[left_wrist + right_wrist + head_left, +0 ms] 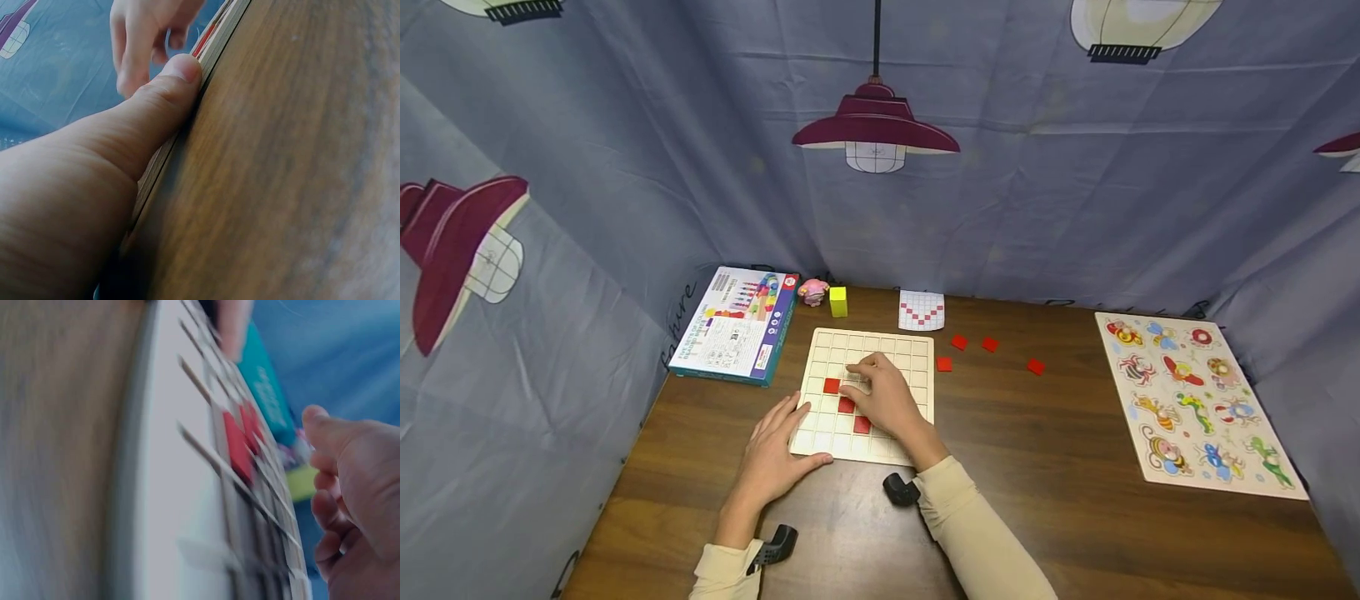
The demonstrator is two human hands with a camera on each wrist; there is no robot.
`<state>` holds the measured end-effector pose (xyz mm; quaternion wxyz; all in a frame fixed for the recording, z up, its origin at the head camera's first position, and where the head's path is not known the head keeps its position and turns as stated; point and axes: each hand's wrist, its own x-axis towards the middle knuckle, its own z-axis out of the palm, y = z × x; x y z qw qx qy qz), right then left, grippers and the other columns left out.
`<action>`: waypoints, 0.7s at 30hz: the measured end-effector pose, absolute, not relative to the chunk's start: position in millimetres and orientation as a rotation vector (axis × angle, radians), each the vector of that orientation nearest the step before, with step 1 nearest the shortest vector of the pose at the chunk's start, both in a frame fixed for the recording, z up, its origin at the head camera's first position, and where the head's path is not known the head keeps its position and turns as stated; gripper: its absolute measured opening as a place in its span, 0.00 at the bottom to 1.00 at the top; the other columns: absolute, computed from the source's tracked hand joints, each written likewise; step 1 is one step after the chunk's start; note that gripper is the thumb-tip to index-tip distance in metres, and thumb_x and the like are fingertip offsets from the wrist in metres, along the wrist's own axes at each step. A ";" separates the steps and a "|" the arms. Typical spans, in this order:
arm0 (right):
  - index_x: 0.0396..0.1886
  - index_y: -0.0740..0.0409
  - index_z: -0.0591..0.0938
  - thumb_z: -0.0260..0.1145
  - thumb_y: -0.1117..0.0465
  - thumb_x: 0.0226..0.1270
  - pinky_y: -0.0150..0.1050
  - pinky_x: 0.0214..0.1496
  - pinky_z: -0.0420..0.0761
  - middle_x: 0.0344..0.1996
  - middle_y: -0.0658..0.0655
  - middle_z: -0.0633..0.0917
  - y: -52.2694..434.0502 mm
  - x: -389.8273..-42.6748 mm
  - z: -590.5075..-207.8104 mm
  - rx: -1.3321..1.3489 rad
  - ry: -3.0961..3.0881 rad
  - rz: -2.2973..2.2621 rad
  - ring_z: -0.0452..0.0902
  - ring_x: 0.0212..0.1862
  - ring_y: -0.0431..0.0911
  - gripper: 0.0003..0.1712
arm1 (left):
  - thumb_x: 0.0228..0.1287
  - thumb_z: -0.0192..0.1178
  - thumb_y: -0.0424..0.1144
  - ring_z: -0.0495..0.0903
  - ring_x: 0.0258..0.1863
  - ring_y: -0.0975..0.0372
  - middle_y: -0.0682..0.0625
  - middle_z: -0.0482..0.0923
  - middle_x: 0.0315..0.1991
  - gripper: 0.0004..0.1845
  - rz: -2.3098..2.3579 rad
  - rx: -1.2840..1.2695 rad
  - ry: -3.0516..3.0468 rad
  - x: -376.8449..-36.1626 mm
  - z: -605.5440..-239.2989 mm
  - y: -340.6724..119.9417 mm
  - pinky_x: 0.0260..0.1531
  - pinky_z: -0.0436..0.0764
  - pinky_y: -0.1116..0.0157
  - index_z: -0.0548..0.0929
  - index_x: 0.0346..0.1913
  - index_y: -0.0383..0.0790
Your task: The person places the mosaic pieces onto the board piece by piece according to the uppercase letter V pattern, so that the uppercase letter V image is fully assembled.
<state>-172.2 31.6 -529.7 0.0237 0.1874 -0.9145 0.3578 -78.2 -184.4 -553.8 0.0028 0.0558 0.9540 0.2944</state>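
Note:
A pale wooden grid board (pixel 820 421) lies on the table, with three red square tiles set in a diagonal: an upper tile (pixel 831 386), a middle tile (pixel 846 405) and a lower tile (pixel 862 425). Over the board's middle is my right hand (pixel 887 400), thumb and index finger apart beside the tiles; no tile shows between them. In the right wrist view its other fingers (pixel 328 512) are loosely bent. My left hand (pixel 772 454) rests at the board's near left corner, fingers along the left edge, thumb (pixel 178 78) at the near edge.
Several loose red tiles (pixel 990 344) lie right of the board. Behind it is a card with a red checked pattern (pixel 921 311). A yellow block (pixel 838 302), a pink figurine (pixel 813 292) and a flat box (pixel 733 325) stand back left. An animal puzzle board (pixel 1198 400) lies far right.

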 end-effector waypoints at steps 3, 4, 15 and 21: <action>0.54 0.55 0.88 0.77 0.51 0.63 0.34 0.40 0.76 0.47 0.53 0.82 57.9 -173.9 -526.1 0.511 -2.783 1.172 0.73 0.37 0.42 0.22 | 0.48 0.74 0.69 0.59 0.79 0.48 0.46 0.60 0.80 0.54 0.924 0.169 2.986 -78.8 -553.7 -183.4 0.73 0.62 0.37 0.71 0.74 0.43; 0.54 0.55 0.88 0.77 0.52 0.62 0.34 0.40 0.75 0.47 0.53 0.82 68.3 -174.4 -525.8 0.488 -2.767 1.178 0.73 0.37 0.42 0.22 | 0.47 0.74 0.69 0.59 0.79 0.48 0.46 0.60 0.80 0.54 0.925 0.169 2.986 -78.8 -553.6 -183.3 0.73 0.62 0.37 0.71 0.74 0.43; 0.55 0.57 0.88 0.81 0.58 0.56 0.34 0.41 0.75 0.47 0.58 0.83 211.1 -161.9 -540.7 0.247 -2.641 1.088 0.78 0.41 0.48 0.25 | 0.47 0.74 0.69 0.59 0.79 0.48 0.46 0.60 0.80 0.55 0.946 0.176 2.974 -79.0 -554.3 -182.5 0.74 0.61 0.38 0.71 0.75 0.43; 0.57 0.61 0.85 0.80 0.59 0.57 0.35 0.46 0.72 0.47 0.63 0.82 276.3 -166.1 -548.7 0.056 -2.634 1.039 0.78 0.47 0.55 0.28 | 0.47 0.75 0.68 0.58 0.79 0.48 0.46 0.60 0.80 0.54 0.957 0.169 2.973 -79.5 -553.1 -182.6 0.74 0.60 0.38 0.71 0.75 0.43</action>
